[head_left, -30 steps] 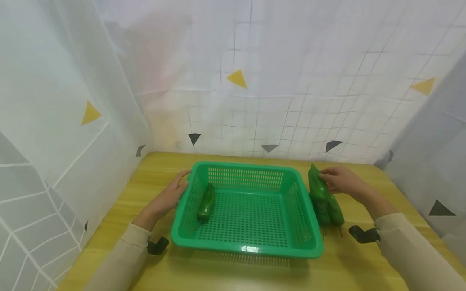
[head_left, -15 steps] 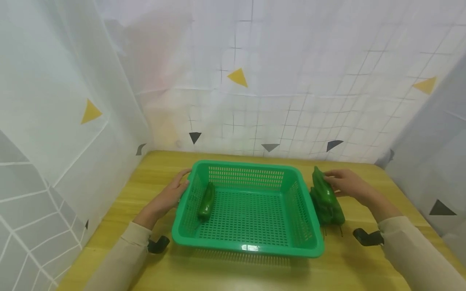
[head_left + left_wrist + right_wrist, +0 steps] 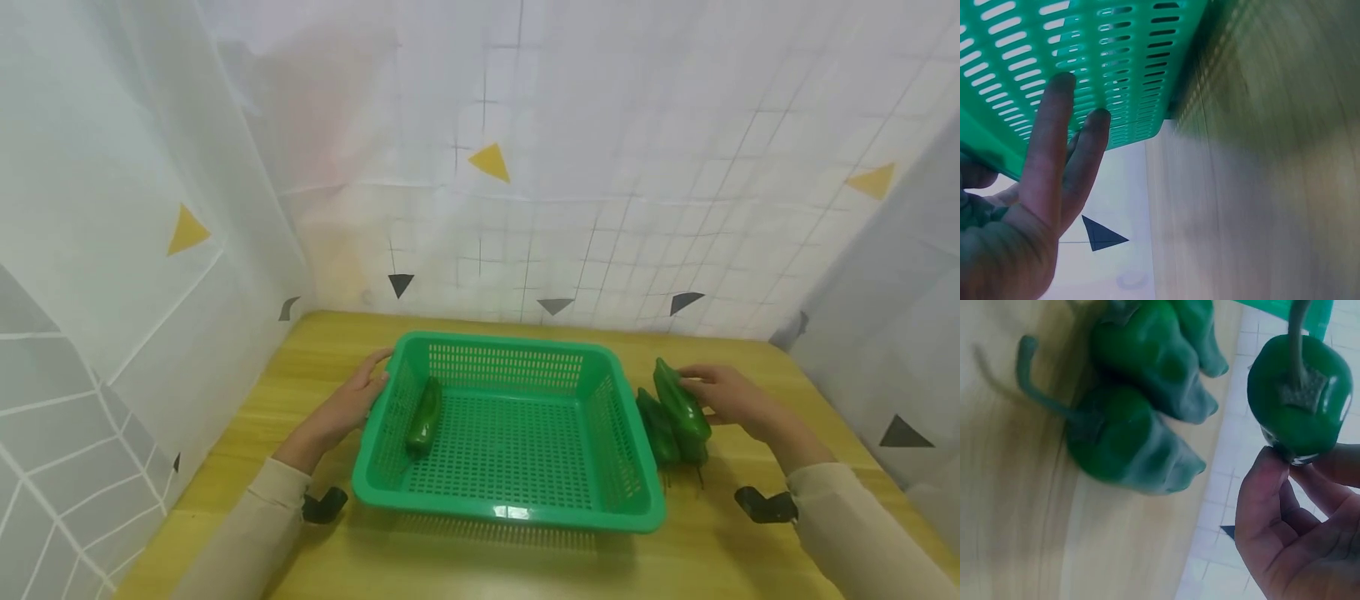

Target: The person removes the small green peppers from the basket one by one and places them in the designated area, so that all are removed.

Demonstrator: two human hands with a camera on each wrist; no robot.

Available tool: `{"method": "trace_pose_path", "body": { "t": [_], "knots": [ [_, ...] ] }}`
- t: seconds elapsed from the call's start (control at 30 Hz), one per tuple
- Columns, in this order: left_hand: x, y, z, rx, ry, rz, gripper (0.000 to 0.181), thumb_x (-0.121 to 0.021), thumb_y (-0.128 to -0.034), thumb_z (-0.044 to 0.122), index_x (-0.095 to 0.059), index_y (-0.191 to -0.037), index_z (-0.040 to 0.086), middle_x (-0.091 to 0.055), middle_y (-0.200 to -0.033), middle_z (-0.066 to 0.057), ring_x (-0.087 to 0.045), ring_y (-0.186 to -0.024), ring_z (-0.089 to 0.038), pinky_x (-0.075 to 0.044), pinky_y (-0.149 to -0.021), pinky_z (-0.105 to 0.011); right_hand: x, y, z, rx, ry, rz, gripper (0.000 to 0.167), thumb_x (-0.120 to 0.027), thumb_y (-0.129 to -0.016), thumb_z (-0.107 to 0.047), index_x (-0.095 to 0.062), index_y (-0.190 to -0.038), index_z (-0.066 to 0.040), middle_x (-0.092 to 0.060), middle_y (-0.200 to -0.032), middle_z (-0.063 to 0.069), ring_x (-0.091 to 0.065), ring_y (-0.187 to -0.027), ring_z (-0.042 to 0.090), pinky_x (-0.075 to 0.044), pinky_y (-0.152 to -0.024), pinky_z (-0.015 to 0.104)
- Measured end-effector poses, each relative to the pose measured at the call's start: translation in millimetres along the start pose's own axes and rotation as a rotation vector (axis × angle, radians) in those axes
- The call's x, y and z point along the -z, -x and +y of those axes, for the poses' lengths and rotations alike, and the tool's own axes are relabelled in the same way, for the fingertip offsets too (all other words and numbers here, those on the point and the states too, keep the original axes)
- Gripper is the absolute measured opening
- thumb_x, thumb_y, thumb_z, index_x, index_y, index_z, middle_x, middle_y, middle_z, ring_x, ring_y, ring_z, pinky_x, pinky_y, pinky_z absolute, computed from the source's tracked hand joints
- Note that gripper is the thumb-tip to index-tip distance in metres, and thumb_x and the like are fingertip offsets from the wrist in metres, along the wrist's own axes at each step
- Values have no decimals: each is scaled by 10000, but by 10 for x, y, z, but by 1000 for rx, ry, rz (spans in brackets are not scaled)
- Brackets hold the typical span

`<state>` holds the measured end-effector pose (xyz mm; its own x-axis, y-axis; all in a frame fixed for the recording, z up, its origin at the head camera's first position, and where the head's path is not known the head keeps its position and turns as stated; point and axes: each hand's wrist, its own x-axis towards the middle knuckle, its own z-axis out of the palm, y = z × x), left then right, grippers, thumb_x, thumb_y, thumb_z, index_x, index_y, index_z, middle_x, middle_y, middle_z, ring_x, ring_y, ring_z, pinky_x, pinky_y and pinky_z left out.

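Note:
A green plastic basket with slotted walls stands on the wooden table. My left hand rests at its left rim; in the left wrist view, straight fingers touch the outer wall. One green pepper lies inside along the left wall. On the right, my right hand pinches another green pepper between thumb and fingers, its stem toward me. Below and beside it, several green peppers lie on the table against the basket's right side, partly hidden in the head view.
The yellowish wooden table is enclosed by pale sheets, with a patterned backdrop behind and more sheeting at both sides. A dark wrist-mounted piece juts from the right sleeve, and a similar one from the left.
My right hand has shifted right and a little nearer with the pinched pepper, which has drawn away from the basket's right rim. The left hand and basket have stayed put.

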<state>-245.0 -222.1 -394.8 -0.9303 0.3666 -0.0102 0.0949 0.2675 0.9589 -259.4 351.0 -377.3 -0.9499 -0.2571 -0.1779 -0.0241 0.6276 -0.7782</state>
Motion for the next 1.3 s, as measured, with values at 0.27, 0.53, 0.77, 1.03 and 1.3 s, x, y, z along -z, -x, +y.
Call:
{"method": "trace_pose_path", "body": {
  "t": [0.27,0.53,0.77,1.03,1.3],
  "knots": [
    [7,-14,13,8,3,11,469,-283,-1138,312,-202,-1595,238,-594,-1008,-195,-652,-832,-284,-577,-745,-444,48,24,152,-2,32,41,577,-374,-1125,-295,-339,-1483,157,-444,-1404,408,-516,-1236,541,-557,-882,544],
    [3,-40,10,-13,9,-20,470,-282,-1139,312,-199,-1594,226,-581,-1034,-197,-646,-853,-293,-574,-764,-449,79,58,309,-40,39,72,576,-338,-1129,-289,-325,-1480,167,-391,-1424,431,-477,-1259,559,-540,-901,569],
    [-1,-27,2,1,12,-6,466,-286,-1139,314,-203,-1591,244,-588,-996,-191,-653,-819,-289,-582,-735,-457,104,64,381,-57,92,106,574,-304,-1131,-282,-316,-1478,175,-389,-1400,450,-596,-1120,461,-583,-829,480],
    [-13,-4,-21,4,10,12,469,-291,-1138,314,-214,-1593,229,-583,-1044,-202,-655,-844,-294,-579,-750,-452,120,72,447,-57,140,124,536,-279,-1127,-222,-328,-1447,205,-425,-1354,454,-628,-988,316,-552,-737,368],
    [-4,7,-6,10,14,-1,481,-280,-1139,311,-179,-1599,213,-589,-1006,-192,-654,-828,-276,-581,-731,-445,106,58,570,-76,177,133,541,-281,-1125,-236,-348,-1443,197,-385,-1398,463,-525,-1163,551,-528,-874,540]
  ]
}}
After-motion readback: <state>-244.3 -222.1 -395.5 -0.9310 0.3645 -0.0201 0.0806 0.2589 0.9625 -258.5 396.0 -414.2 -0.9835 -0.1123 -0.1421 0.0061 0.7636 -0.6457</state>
